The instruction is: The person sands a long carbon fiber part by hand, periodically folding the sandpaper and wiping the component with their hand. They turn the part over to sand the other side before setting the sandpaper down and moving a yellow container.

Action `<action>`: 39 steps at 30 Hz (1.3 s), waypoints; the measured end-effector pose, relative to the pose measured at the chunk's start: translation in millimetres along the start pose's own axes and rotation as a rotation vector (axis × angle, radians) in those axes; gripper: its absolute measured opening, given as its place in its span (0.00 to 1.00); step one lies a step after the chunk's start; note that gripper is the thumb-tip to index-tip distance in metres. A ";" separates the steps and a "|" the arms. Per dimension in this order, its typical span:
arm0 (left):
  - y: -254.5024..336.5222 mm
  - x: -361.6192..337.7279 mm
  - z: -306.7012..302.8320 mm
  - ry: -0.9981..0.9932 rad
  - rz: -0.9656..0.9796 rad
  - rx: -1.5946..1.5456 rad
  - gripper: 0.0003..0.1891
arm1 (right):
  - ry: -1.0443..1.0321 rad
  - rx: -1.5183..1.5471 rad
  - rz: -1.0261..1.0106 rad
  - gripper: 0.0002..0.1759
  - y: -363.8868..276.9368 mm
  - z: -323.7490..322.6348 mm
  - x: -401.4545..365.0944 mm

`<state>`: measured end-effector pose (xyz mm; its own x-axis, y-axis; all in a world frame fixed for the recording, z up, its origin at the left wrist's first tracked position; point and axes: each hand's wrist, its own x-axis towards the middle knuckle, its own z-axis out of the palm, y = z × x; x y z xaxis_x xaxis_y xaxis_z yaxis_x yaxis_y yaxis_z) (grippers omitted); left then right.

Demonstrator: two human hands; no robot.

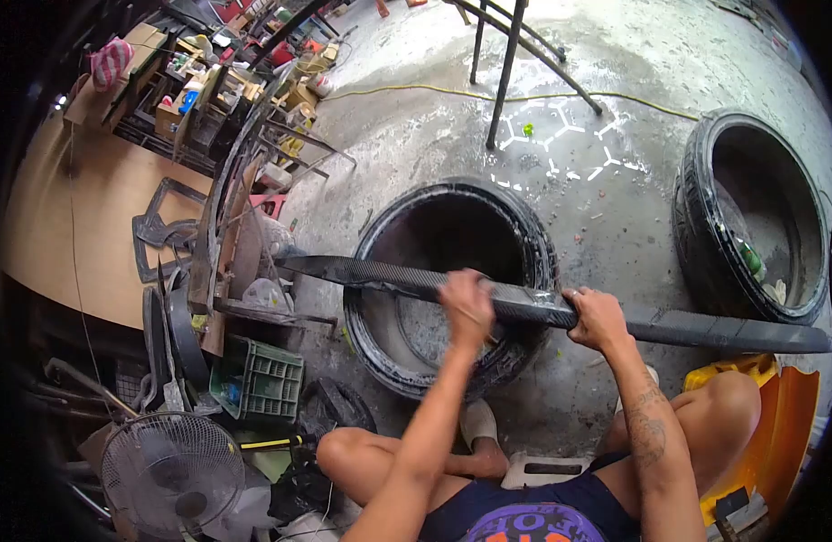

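A long black strip of tyre tread lies across in front of me, from the left clutter to the far right. My right hand grips it near its middle. My left hand is closed on the strip's near edge just to the left; whether it holds a small tool I cannot tell. Behind the strip a black tyre lies flat on the concrete floor, its hollow open upward. My bare knees and feet are below the strip.
A second tyre lies at the right. An orange and yellow plastic seat is by my right leg. A green crate, a fan and stacked scrap crowd the left. Metal legs stand beyond.
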<state>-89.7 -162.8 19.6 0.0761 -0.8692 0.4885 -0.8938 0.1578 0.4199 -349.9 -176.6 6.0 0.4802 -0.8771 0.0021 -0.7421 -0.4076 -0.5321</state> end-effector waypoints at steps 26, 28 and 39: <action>16.0 -15.1 5.1 0.081 -0.223 0.046 0.10 | 0.087 -0.082 -0.019 0.33 -7.0 4.7 -3.6; 71.5 -45.3 34.1 -0.059 -0.051 -0.014 0.11 | 0.070 -0.078 -0.014 0.34 -3.7 7.8 -3.3; 53.5 -41.2 27.0 -0.016 -0.136 -0.027 0.12 | 0.067 -0.114 -0.026 0.33 -8.1 5.2 -7.3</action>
<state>-152.6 -131.1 1.3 0.1883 -0.8908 0.4136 -0.8637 0.0503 0.5015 -345.0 -165.6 5.9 0.4708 -0.8792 0.0734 -0.7799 -0.4536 -0.4312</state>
